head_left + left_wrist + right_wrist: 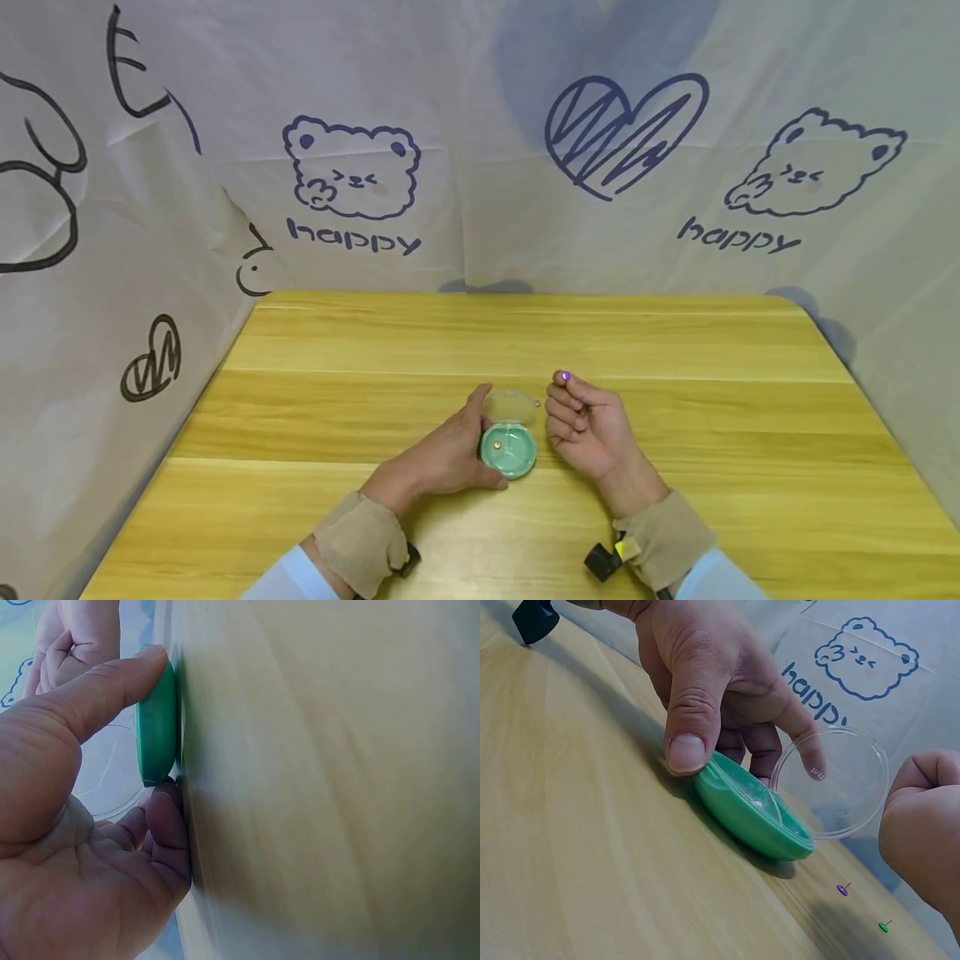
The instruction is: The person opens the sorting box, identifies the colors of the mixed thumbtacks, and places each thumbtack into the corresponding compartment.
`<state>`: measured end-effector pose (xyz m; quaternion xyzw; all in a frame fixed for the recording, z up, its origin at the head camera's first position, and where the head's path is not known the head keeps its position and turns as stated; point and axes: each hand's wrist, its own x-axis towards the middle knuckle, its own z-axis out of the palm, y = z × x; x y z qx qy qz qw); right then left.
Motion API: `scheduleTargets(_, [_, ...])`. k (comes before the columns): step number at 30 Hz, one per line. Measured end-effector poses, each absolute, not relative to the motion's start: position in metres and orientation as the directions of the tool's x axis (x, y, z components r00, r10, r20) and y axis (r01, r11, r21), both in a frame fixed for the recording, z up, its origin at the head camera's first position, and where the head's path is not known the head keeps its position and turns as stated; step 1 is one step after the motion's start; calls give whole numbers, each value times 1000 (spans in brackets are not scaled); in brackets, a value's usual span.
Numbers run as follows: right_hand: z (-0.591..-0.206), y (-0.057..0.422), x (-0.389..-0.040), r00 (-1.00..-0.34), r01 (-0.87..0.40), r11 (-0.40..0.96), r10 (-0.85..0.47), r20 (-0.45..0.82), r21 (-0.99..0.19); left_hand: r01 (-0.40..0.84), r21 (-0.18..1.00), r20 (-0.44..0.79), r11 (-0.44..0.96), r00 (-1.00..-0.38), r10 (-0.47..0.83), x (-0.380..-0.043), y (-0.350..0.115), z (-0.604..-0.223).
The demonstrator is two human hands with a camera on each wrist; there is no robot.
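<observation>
My left hand (450, 454) grips a small round green case (517, 467) at its left side, with the thumb (112, 690) against the near rim. Its clear lid (855, 787) stands open on the far side. Dividers split the inside, and a gold-coloured thumbtack (497, 445) lies in the left compartment. To the right of the case, my right hand (592, 429) is raised with its other fingers curled. Between thumb and forefinger it pinches a purple thumbtack (566, 376), mostly covered by the fingertips.
A purple tack (843, 889) and a green tack (884, 927) lie on the wooden table (337, 350) beyond the case in the right wrist view. White cloth (480, 200) with drawings hangs behind the table and at both sides.
</observation>
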<state>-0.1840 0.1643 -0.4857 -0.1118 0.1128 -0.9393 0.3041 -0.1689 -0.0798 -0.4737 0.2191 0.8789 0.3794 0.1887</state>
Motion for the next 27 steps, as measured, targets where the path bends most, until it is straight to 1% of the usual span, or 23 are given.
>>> scheduleTargets(27, [-486, 164, -183, -792, 526, -793, -589, 163, -308, 254, 760, -144, 599, -832, 536, -169, -80, -475])
